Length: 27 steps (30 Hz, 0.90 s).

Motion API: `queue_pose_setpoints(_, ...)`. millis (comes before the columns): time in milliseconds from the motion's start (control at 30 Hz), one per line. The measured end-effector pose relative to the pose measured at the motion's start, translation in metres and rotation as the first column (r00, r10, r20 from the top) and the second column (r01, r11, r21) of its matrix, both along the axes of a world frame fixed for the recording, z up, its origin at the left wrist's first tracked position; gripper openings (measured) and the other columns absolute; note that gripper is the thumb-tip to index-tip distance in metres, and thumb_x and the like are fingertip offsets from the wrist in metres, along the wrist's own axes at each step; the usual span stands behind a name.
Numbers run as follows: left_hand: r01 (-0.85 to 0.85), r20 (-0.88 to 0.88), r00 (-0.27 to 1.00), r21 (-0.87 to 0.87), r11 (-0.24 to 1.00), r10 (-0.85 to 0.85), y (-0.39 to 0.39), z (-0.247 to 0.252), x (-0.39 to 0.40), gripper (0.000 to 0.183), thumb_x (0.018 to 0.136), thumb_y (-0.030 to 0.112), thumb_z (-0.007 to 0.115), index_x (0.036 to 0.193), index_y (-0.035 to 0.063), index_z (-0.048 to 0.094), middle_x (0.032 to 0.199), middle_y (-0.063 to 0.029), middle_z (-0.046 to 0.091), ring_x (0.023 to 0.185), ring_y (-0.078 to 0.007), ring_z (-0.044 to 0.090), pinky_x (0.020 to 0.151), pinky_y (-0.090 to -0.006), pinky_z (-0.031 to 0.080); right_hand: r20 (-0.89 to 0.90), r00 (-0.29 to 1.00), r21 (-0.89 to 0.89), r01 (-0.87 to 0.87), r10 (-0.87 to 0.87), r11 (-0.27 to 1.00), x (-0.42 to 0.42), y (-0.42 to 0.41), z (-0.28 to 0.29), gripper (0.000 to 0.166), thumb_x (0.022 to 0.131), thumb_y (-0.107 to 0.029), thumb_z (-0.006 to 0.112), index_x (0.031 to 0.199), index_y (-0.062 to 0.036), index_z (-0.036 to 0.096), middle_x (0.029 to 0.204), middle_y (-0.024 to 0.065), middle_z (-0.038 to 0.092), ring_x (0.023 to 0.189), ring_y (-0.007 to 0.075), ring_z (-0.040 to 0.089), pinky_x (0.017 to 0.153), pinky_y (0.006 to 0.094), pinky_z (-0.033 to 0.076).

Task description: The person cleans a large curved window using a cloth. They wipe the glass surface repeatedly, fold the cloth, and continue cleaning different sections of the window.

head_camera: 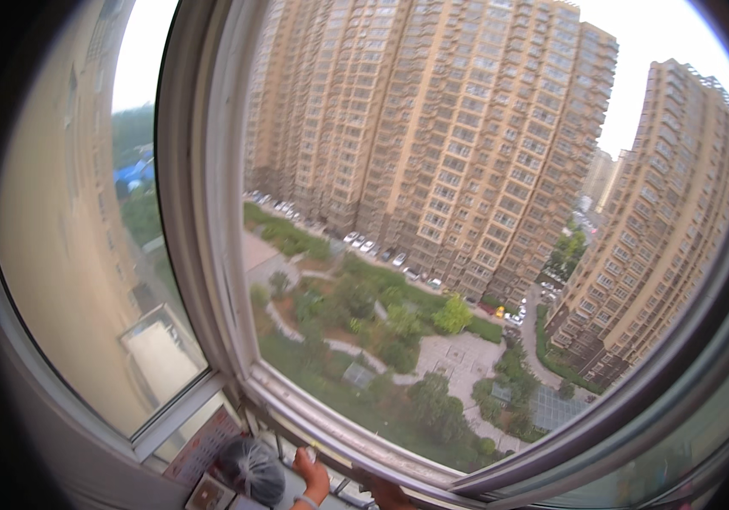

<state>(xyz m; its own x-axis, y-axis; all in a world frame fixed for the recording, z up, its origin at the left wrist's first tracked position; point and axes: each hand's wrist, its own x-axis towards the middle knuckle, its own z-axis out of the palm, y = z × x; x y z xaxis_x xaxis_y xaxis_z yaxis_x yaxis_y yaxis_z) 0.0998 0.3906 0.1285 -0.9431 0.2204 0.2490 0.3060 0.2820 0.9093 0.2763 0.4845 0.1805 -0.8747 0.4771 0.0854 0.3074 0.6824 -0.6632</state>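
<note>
My left hand [311, 477], with a pale band around the wrist, is raised at the inner side of the window sill [351, 440]. Its fingers are closed around a small pale item [310, 454], with a yellowish bit at the top; what it is cannot be made out. To the right, at the bottom edge of the view, my right hand [385, 489] is beside the lower window frame, dark and partly cut off. Whether it holds anything is hidden. Left of my left hand stands a rounded dark bundle under clear plastic film [253, 470].
A pinkish printed sheet [202, 446] and a small box [209, 493] lie by the bundle. A large window frame [211, 191] surrounds the view. Outside, far below, are a garden [364, 319] and parked cars; tall apartment buildings [441, 140] rise opposite.
</note>
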Motion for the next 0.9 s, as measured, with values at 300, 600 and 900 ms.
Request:
queue_pose_setpoints(300,0.222,-0.006,0.973,0.309,0.925,-0.231,-0.014,0.123,0.021,0.023,0.085,-0.008,0.052,0.107,0.0011,0.053,0.09,-0.0128,0.057,0.084,-0.0242,0.06,0.073,-0.0361,0.051,-0.267,0.964,-0.055,-0.026,0.011,0.998,0.008,-0.016,0.002,0.036,0.074,-0.001,0.051,0.108,-0.0071,0.062,0.095,0.0126,0.061,0.09,0.0301,0.056,0.08,0.0418,0.046)
queue_pose_setpoints(600,0.531,-0.058,0.822,0.438,0.725,-0.567,-0.019,0.237,0.03,0.023,0.08,-0.009,0.049,0.096,0.0002,0.062,0.089,-0.0087,0.063,0.078,-0.0159,0.061,0.066,-0.028,0.053,-0.557,0.822,0.054,0.18,-0.12,0.982,0.013,-0.035,0.212,0.045,0.079,-0.001,0.063,0.123,-0.0031,0.056,0.121,0.0223,0.058,0.117,0.0397,0.054,0.099,0.0417,0.044)
queue_pose_setpoints(900,0.885,-0.11,0.377,0.336,0.322,-0.92,0.006,0.364,0.05,0.066,0.081,0.013,0.072,0.136,-0.0003,0.038,0.124,-0.0137,0.055,0.115,-0.0215,0.054,0.099,-0.032,0.042,-0.694,0.665,-0.39,-0.026,-0.275,0.92,0.01,-0.017,0.336,0.038,0.099,-0.013,0.05,0.135,-0.0015,0.046,0.127,0.0201,0.054,0.116,0.0301,0.055,0.1,0.0342,0.042)
